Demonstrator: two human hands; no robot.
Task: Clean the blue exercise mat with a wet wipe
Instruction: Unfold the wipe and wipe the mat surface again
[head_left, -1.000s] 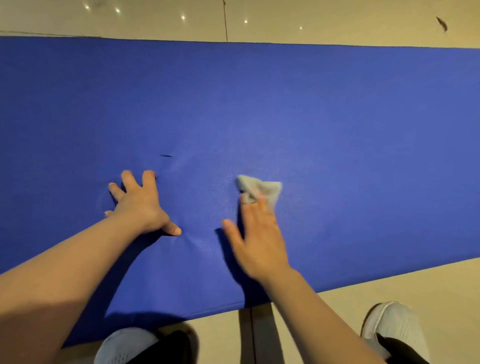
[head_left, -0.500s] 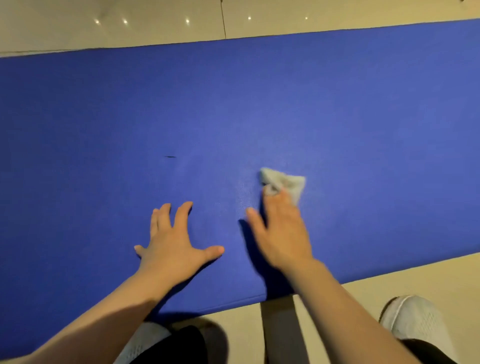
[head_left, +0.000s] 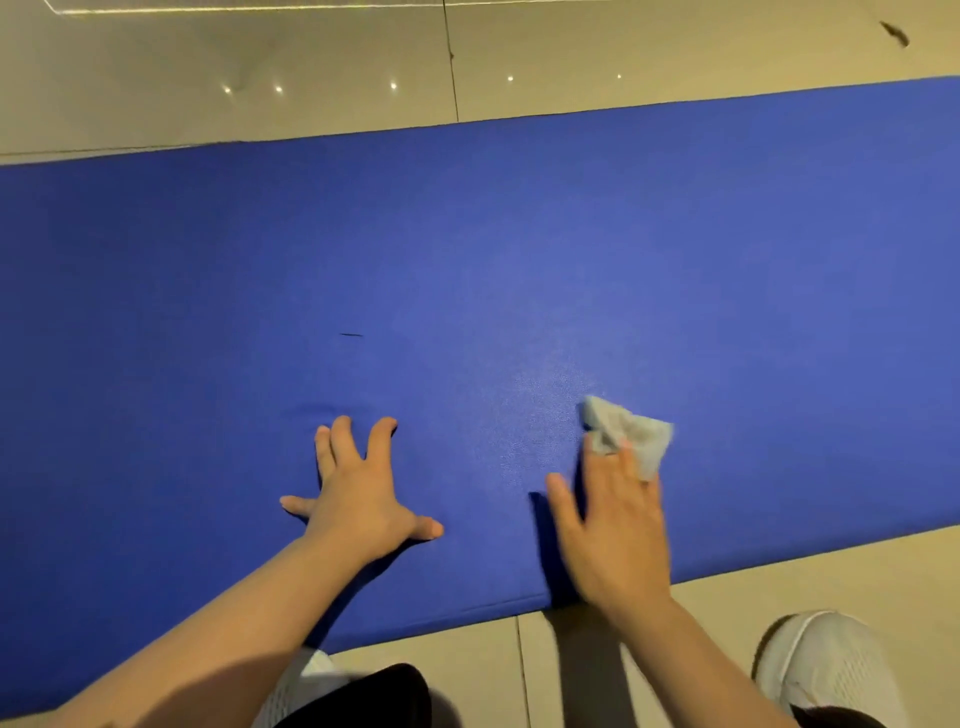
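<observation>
Head view. A blue mat (head_left: 519, 260) lies flat on a beige tiled floor (head_left: 311, 62), running edge to edge across the picture, its far edge slanting up toward the right. The left hand (head_left: 358, 499) presses on the mat near its near edge, fingers straight and spread wide, thumb out to the side, holding nothing. Well apart from it, the right hand (head_left: 613, 530) rests with straight fingers on a crumpled grey wipe (head_left: 628, 431), pressing it to the mat; the hand is blurred, and the wipe sticks out beyond the fingertips. The wipe lies near the near edge, right of the mat's middle. A short dark mark (head_left: 351, 335) sits on the mat beyond the left hand, and a faint dent in the surface shows just past that hand's fingertips. A white shoe (head_left: 826, 670) stands on the floor just off the near edge at the right. A dark speck (head_left: 894, 32) lies on the floor past the far edge, toward the right corner.
</observation>
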